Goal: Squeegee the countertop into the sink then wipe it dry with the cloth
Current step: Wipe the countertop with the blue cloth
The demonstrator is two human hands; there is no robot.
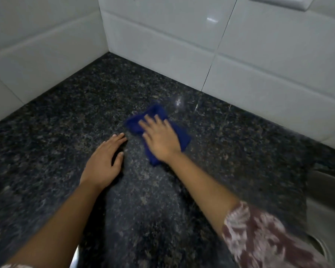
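A dark speckled granite countertop (66, 117) fills most of the view. A blue cloth (155, 113) lies bunched on it near the middle. My right hand (160, 139) presses flat on top of the cloth, fingers spread and pointing toward the back left; the hand looks slightly blurred. My left hand (104, 161) rests palm down on the bare stone just left of the cloth, holding nothing. The steel sink (325, 194) shows at the right edge, with its drain ring at the lower right. No squeegee is in sight.
White tiled walls (259, 55) meet in a corner behind the counter and bound it at the back and left. A white switch plate (278, 1) sits high on the right wall. A shiny wet patch (179, 102) lies just beyond the cloth.
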